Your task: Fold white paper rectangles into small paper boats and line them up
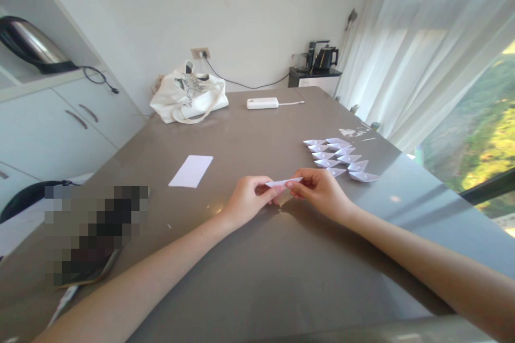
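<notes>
Between my two hands, just above the table, is a small folded white paper boat [278, 183]. My left hand [250, 196] pinches its left end between thumb and fingers. The right end is gripped the same way by my right hand [317, 191]. Right behind my right hand, several finished paper boats [349, 158] stand in two slanting rows. Farther left lies a stack of blank white paper [191, 171], apart from both hands. My fingers hide part of the held boat's lower side.
On the brown table [257, 289], a white bag [189, 94] and a white power strip [262, 103] lie at the back. Paper scraps [352, 132] are scattered near the right edge. A blurred-out device [102, 230] with a cable lies at the left. Kettles stand beyond the table.
</notes>
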The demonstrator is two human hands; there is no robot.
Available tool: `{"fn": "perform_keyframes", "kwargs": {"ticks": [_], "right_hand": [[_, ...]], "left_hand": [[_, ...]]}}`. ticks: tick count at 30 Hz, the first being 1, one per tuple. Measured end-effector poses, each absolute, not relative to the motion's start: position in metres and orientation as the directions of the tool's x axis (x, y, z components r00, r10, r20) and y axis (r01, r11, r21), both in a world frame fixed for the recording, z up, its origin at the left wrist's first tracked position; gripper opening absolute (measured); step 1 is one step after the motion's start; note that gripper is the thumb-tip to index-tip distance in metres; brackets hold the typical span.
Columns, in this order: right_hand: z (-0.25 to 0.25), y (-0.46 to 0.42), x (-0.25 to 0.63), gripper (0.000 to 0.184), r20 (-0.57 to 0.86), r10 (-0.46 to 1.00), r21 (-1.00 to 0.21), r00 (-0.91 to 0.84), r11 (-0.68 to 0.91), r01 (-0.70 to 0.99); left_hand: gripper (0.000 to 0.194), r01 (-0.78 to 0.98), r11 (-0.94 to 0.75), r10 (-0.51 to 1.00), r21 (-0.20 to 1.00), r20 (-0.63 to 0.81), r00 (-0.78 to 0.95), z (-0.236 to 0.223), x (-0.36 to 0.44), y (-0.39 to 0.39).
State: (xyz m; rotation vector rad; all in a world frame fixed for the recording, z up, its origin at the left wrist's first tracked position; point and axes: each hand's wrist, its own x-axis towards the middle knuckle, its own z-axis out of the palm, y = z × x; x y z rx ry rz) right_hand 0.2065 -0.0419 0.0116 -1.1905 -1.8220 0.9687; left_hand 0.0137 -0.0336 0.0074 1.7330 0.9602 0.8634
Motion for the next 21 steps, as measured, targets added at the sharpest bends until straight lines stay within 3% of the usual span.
{"fn": "perform_keyframes", "kwargs": {"ticks": [3,6,14,21], "right_hand": [[0.0103,-0.0388,0.2079,0.032,0.123,0.932,-0.920,-0.340,0.236,0.314],[0.0121,-0.0383,0.2077,0.034,0.088,0.916,-0.938,-0.392,0.208,0.277],[0.0170,-0.0413,0.2060,0.034,0.180,0.920,-0.910,-0.348,0.290,0.297],[0.0116,-0.0387,0.2081,0.031,0.150,0.892,-0.896,-0.427,0.304,0.322]], "left_hand": [[0.033,0.271,-0.317,0.886,0.909,0.182,0.426,0.0097,0.0116,-0.0327],[0.032,0.244,-0.281,0.893,0.928,0.161,0.419,0.0128,0.0114,-0.0325],[0.028,0.135,-0.224,0.888,0.965,0.145,0.436,0.0119,0.0147,-0.0344],[0.022,0.205,-0.264,0.892,0.943,0.158,0.423,0.0098,0.0125,-0.0326]]}}
